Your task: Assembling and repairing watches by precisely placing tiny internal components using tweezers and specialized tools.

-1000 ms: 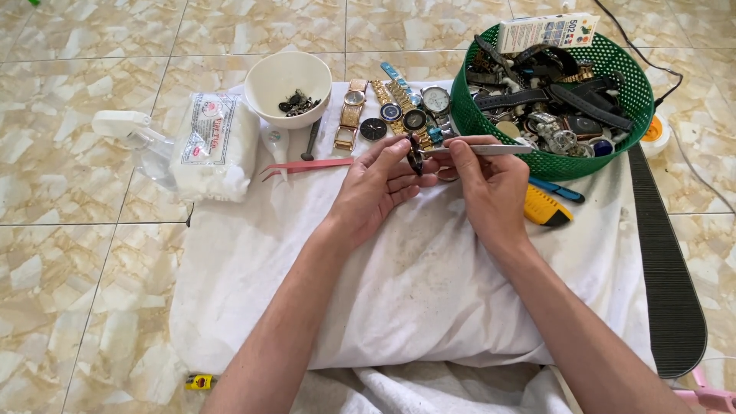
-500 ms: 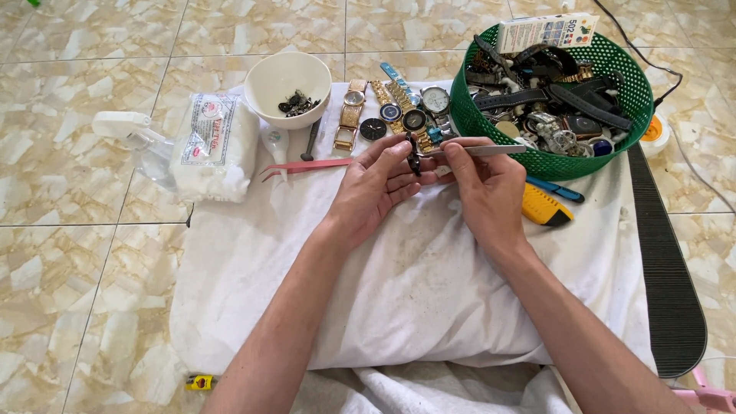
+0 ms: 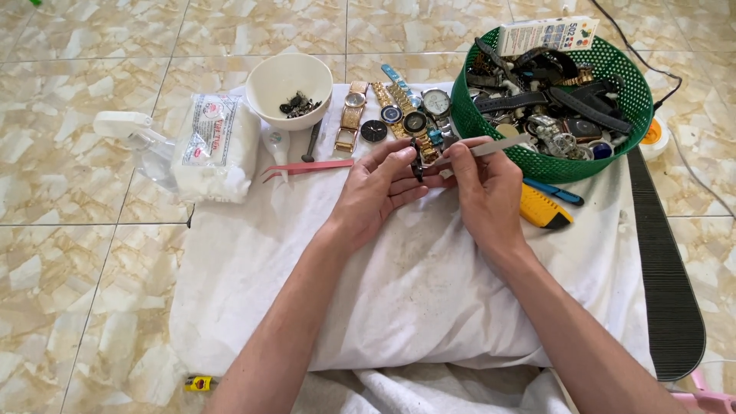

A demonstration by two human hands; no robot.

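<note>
My left hand [image 3: 379,192] pinches a small dark watch part [image 3: 417,165] between thumb and fingers, above a white cloth [image 3: 406,284]. My right hand [image 3: 487,188] grips grey metal tweezers [image 3: 491,147], whose tip meets the part. Both hands hover close together in front of a row of wristwatches [image 3: 391,115] laid on the cloth. Red tweezers [image 3: 307,168] lie on the cloth left of my left hand.
A white bowl [image 3: 288,80] with small dark pieces stands at the back left, next to a white packet [image 3: 216,146] and a spray bottle [image 3: 126,130]. A green basket [image 3: 556,157] of watches sits back right. A yellow cutter [image 3: 541,208], a blue tool [image 3: 553,191] and a black strip [image 3: 663,268] lie right.
Both hands stay together at the same spot; fingers shift slightly around the small part. Nothing else moved.
</note>
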